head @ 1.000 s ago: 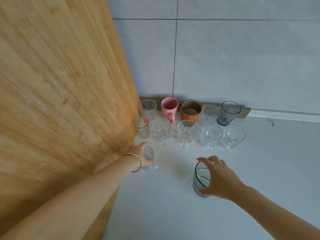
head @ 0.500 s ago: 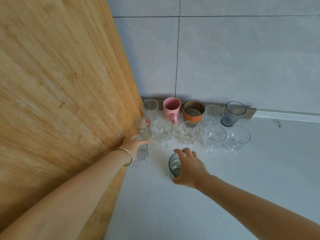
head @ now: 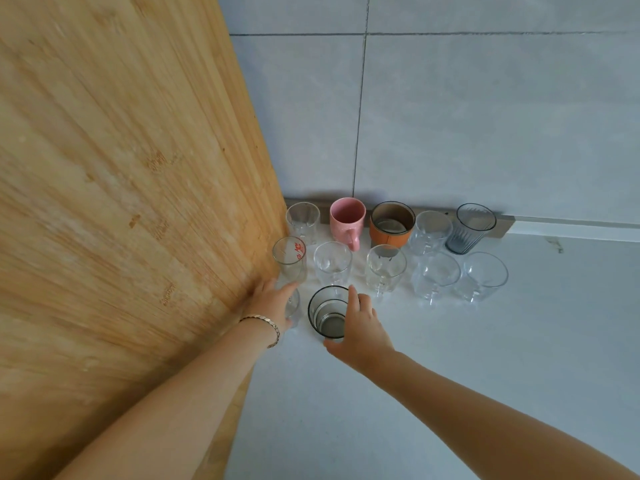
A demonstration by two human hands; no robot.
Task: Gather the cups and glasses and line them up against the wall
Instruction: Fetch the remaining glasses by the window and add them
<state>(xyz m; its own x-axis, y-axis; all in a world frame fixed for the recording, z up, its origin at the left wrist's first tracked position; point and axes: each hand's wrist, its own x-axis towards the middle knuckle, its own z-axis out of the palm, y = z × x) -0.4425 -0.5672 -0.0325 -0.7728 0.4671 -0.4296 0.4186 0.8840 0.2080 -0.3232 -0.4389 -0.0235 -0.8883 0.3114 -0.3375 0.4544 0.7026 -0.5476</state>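
My right hand [head: 360, 330] grips a grey tinted glass [head: 327, 311] standing on the white counter, just in front of the second row. My left hand [head: 270, 301] holds a clear glass [head: 293, 306] beside the wooden panel, mostly hidden by my fingers. Against the wall stand a clear glass [head: 303, 220], a pink mug [head: 347, 220], an orange cup [head: 392, 225], another clear glass [head: 431, 232] and a dark ribbed glass [head: 471, 228]. In front of them stand a glass with red print [head: 290, 256] and several clear glasses and mugs [head: 386, 268].
A tall wooden panel [head: 121, 202] walls off the left side. Grey tiled wall [head: 485, 116] runs along the back with a strip at its base. The white counter [head: 450, 358] extends right and toward me.
Both hands moved forward and left toward the rows. The grey glass slid up to the second row; the clear glass moved next to the wooden panel.
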